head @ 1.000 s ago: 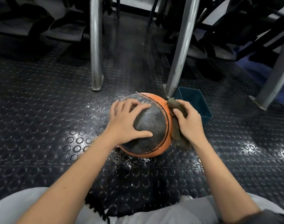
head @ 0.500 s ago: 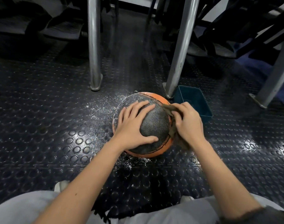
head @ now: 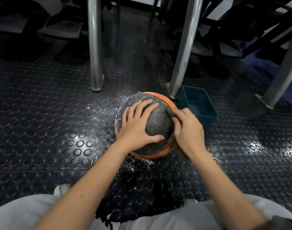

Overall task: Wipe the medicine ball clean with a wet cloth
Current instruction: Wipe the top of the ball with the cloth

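An orange medicine ball [head: 158, 120] with a dark textured panel sits on the studded rubber floor, dusted with white powder along its far edge. My left hand [head: 138, 125] lies spread over the ball's top left, fingers straight, thumb pointing right. My right hand [head: 188, 131] grips a dark brown cloth [head: 172, 143] and presses it against the ball's right side. Most of the cloth is hidden under that hand; a strip shows above the fingers and below the wrist.
A dark teal plastic tub [head: 198, 103] stands just right of the ball. Metal frame legs [head: 95, 47] [head: 183, 52] rise behind the ball, a third [head: 281, 75] at far right. White powder [head: 100, 110] is scattered on the floor left of and below the ball.
My right hand has slid the cloth from the ball's right side up and inward toward the dark panel. My left hand has shifted slightly on the ball's top.
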### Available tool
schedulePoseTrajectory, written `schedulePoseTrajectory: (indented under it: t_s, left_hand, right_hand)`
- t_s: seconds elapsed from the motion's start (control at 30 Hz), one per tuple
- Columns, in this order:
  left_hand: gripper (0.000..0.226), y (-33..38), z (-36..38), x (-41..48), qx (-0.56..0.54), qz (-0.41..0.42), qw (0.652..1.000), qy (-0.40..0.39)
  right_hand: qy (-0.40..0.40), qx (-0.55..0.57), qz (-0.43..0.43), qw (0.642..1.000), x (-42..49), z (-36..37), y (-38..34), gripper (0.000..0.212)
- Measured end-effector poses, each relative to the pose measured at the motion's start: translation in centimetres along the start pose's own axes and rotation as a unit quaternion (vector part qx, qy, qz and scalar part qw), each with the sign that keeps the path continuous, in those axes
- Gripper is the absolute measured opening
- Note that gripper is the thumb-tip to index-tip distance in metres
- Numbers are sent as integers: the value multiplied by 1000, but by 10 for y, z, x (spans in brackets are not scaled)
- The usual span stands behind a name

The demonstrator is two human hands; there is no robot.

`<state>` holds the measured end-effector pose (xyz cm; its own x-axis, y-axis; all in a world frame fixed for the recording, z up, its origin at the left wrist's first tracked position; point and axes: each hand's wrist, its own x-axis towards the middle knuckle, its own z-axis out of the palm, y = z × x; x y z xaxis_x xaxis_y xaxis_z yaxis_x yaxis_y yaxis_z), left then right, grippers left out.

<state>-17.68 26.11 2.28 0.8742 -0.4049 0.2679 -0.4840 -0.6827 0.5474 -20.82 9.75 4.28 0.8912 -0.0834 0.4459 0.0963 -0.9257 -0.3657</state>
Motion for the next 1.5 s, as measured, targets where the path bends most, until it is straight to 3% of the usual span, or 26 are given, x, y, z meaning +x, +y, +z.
schedulePoseTrajectory:
  t_s: [0.1,0.17,0.27,0.37,0.43,0.53,0.6,0.7,0.97,1.03,1.2,1.33,1.43,1.5]
  left_hand:
    - [93,-2,-1,-1,-4,-2,1000,8]
    - [93,-3,-1,-2,-8,-1,1000,10]
    - [96,0,-1,1,-9,-4,1000,3]
    - [96,1,-1,1,-10,-10,1000,-3]
    - [97,-1,0,-1,-13,-9,1000,3]
    - [98,0,0,-1,-7,-14,1000,1]
    - [99,4,1,0,-2,-17,1000,-1]
    - [104,5,2,0,7,-20,1000,-9]
    - [104,8,-2,5,3,-28,1000,-13]
    - [106,7,-2,5,16,-25,999,-21]
    - [110,9,0,2,42,-23,998,-29]
    - [108,7,0,4,37,-26,999,-23]
    - [107,8,-1,-1,35,-16,999,-32]
    - [108,9,-2,-1,28,-16,999,-30]
  right_hand:
    - [-1,0,-106,994,-32,2,-21,30]
    - [-1,-6,-133,991,-30,2,-19,32]
    - [27,11,-57,998,-5,1,-3,27]
    - [-6,-5,85,996,15,-1,29,27]
    - [8,50,115,992,20,-12,39,28]
    - [77,150,66,984,27,-29,20,27]
    - [44,169,25,984,28,-28,8,22]
    - [-26,119,2,993,19,-14,4,19]
    - [-40,40,-66,996,-31,-6,-12,22]
    - [-32,21,-62,997,-22,-8,-7,21]
    - [-6,35,51,998,34,-9,7,21]
    - [20,55,-2,998,-9,-3,-18,20]
    - [-2,38,-54,998,-27,-5,-21,21]
    - [-3,37,-37,999,-11,-7,-14,21]
